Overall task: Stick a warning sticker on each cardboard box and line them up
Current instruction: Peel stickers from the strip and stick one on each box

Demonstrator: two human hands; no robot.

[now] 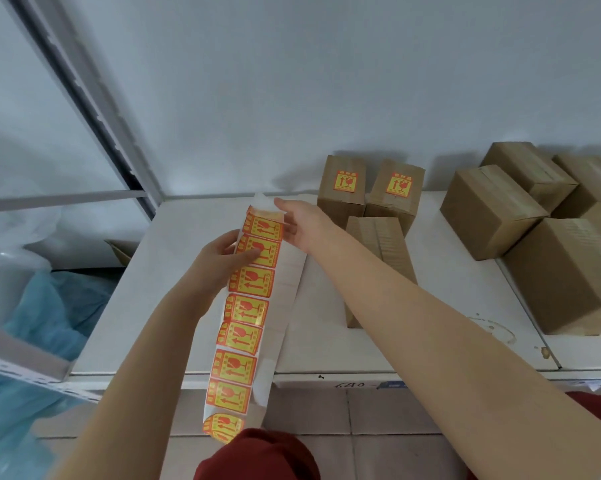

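Sticker strip [245, 320] in left hand [219, 263], right hand [304, 223] seemingly at top.

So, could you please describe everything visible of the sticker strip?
The sticker strip is long white backing paper carrying one column of yellow-and-orange stickers printed with a glass and arrows. It is held lengthwise above the white table, top end bare, bottom end curling. The left hand pinches its left edge, thumb on a sticker; the right hand holds its top.

White tabletop [326, 341] with two stickered boxes [345, 188], one bare box [375, 233], bare-box cluster [493, 209] rightward.
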